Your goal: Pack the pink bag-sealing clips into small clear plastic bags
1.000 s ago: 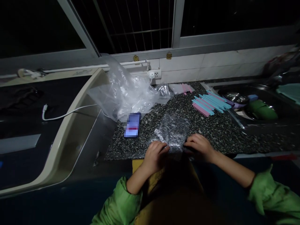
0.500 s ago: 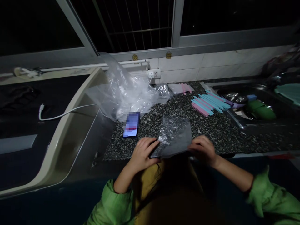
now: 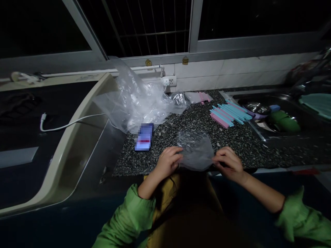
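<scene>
A small clear plastic bag (image 3: pixel 196 150) lies flat over the front edge of the speckled counter (image 3: pixel 165 141). At its left side my left hand (image 3: pixel 170 160) pinches the film between thumb and fingers. My right hand (image 3: pixel 229 162) grips the opposite side with its fingertips. The bag is stretched between the two hands and looks flat. Left of it a phone (image 3: pixel 144 137) with a lit screen rests on the counter. Behind, a heap of clear plastic bags (image 3: pixel 144 103) is piled against the wall.
Blue and pink strips (image 3: pixel 229 113) lie in a row beside the sink (image 3: pixel 269 136), which holds bowls and a green item (image 3: pixel 286 120). More pink strips (image 3: pixel 204 97) sit near the wall. A white cable (image 3: pixel 74 123) crosses the dark-topped appliance (image 3: pixel 51 137) at left. A charger (image 3: pixel 166 81) is plugged into the socket.
My left hand has shifted right and slightly up along the bag's left side. The right hand has moved a little right, its fingertips now clearer on the bag's edge.
</scene>
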A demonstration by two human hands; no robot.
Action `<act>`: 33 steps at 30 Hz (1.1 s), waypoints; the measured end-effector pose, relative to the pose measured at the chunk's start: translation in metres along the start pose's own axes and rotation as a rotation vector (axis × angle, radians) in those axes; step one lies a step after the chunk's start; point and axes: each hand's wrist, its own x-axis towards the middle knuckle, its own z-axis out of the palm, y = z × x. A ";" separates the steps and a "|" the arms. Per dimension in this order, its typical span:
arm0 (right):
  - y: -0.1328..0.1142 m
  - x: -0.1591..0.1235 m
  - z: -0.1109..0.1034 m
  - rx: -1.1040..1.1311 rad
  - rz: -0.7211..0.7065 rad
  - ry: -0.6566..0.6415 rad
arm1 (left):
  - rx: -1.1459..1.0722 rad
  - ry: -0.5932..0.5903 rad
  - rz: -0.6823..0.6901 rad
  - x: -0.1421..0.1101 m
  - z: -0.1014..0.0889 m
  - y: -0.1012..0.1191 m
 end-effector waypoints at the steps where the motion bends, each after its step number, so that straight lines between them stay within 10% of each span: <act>1: 0.006 -0.002 0.000 -0.019 -0.009 -0.051 | -0.026 -0.005 -0.014 0.002 -0.001 -0.002; 8: 0.054 0.000 0.004 -0.186 0.063 -0.374 | -0.150 -0.018 -0.113 0.002 -0.015 -0.010; 19: 0.071 0.032 0.046 -0.011 0.039 -0.353 | -0.385 0.034 -0.473 0.016 -0.024 -0.029; 33: 0.071 0.033 0.045 0.081 0.220 -0.373 | -0.535 0.115 -0.723 0.035 -0.005 -0.055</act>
